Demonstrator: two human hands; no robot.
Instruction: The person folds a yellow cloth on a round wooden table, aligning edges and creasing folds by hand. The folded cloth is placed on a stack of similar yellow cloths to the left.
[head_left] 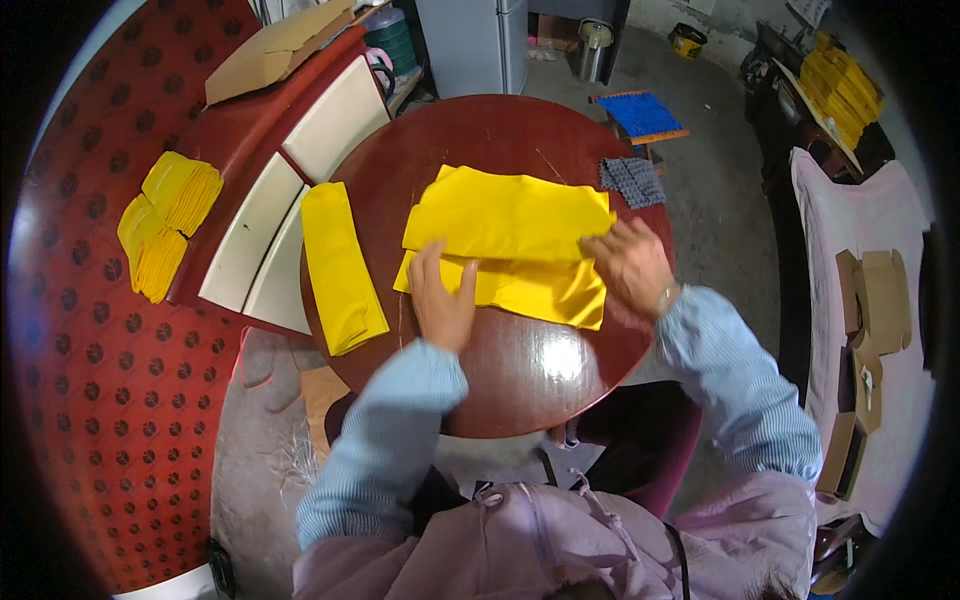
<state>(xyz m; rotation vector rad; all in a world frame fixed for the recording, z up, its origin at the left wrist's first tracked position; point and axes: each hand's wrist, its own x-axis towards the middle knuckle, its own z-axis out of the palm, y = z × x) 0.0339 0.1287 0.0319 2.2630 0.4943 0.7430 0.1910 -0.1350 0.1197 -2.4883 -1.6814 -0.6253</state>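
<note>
A yellow cloth (510, 213) lies on the round, glossy dark-red table (480, 385), with a fold line running across it and a narrower flap on the near side. My left hand (441, 305) rests at its near left edge, thumb and fingers apart. At the cloth's right edge, my right hand (637, 266) has its fingers bent together on the fabric; the fingertips are slightly blurred. Left of my left hand lies a folded strip of yellow cloth (340, 265). A grey knitted cloth (632, 182) sits on the table's far right rim.
Folded yellow cloths (170, 220) are stacked on the red patterned surface at left. A flat cardboard box (275, 50) lies beyond them. A blue-topped stool (640, 116) stands past the table. Opened cardboard boxes (885, 300) and another yellow stack (838, 90) are at right.
</note>
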